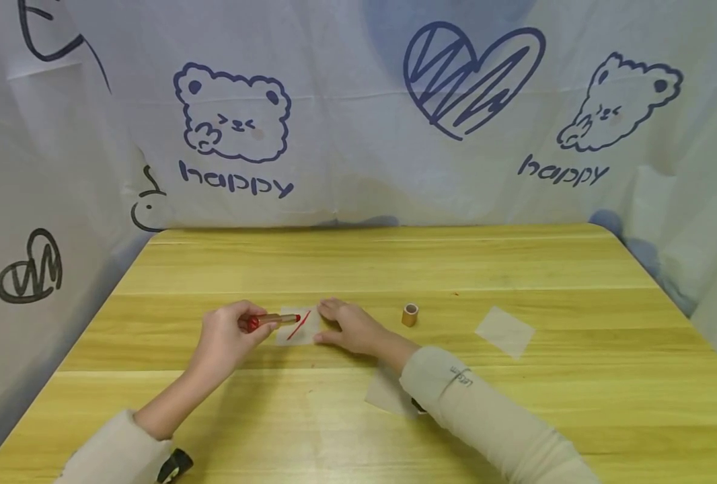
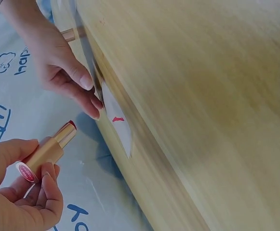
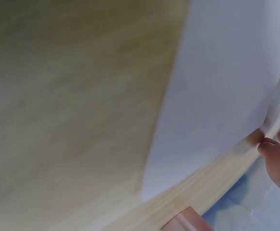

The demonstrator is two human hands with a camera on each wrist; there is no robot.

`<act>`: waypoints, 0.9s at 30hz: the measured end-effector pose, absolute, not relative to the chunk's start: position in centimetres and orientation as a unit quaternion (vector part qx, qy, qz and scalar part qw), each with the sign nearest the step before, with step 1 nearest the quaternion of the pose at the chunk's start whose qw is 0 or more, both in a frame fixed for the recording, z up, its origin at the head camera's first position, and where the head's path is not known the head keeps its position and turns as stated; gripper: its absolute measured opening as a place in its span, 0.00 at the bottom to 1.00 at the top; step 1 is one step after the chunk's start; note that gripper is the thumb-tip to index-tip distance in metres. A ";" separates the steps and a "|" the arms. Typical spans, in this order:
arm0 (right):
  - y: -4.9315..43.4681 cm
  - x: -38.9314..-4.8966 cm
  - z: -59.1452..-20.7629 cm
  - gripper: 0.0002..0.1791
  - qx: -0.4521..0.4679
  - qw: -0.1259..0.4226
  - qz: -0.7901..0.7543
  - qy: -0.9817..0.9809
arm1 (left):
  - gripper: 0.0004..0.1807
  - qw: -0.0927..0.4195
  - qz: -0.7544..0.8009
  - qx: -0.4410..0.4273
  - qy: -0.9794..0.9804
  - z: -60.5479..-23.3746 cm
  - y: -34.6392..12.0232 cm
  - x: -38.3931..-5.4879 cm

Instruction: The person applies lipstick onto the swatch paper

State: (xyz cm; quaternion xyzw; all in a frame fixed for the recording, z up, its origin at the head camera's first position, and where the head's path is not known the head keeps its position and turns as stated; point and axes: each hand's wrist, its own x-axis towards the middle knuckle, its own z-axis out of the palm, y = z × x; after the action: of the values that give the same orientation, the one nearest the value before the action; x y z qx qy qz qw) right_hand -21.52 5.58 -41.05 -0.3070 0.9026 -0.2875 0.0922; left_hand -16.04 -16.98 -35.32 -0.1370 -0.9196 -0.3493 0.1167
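My left hand (image 1: pixel 222 336) pinches a lipstick (image 2: pixel 47 153) in a gold tube, its red tip pointing right. In the head view the tip appears over a small white paper (image 1: pixel 315 329) that bears a slanted red streak (image 1: pixel 298 325). The left wrist view shows the tip raised off the paper. At the paper's right edge, my right hand (image 1: pixel 351 328) rests with fingers extended, holding nothing visible. To the right of that hand, the gold-brown lipstick cap (image 1: pixel 409 315) stands upright with its hollow end up.
Another white paper (image 1: pixel 505 332) lies farther right on the wooden table (image 1: pixel 370 262). A third paper (image 1: pixel 385 392) is partly hidden beneath my right forearm. Cloth with drawn bears and hearts (image 1: pixel 346 134) hangs behind the table and at its sides.
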 end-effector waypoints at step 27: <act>8.3 -18.6 -39.6 0.28 -0.359 -0.002 -0.327 0.874 | 0.08 0.110 -0.376 -0.123 -0.912 -35.5 -16.6 -15.4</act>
State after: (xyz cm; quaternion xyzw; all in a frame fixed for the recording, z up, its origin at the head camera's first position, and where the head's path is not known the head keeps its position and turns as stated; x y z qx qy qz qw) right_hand -18.57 8.34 -39.56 -0.3588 0.8743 -0.3269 -0.0020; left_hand -15.40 -16.56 -35.54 -0.1234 -0.9119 -0.3756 0.1104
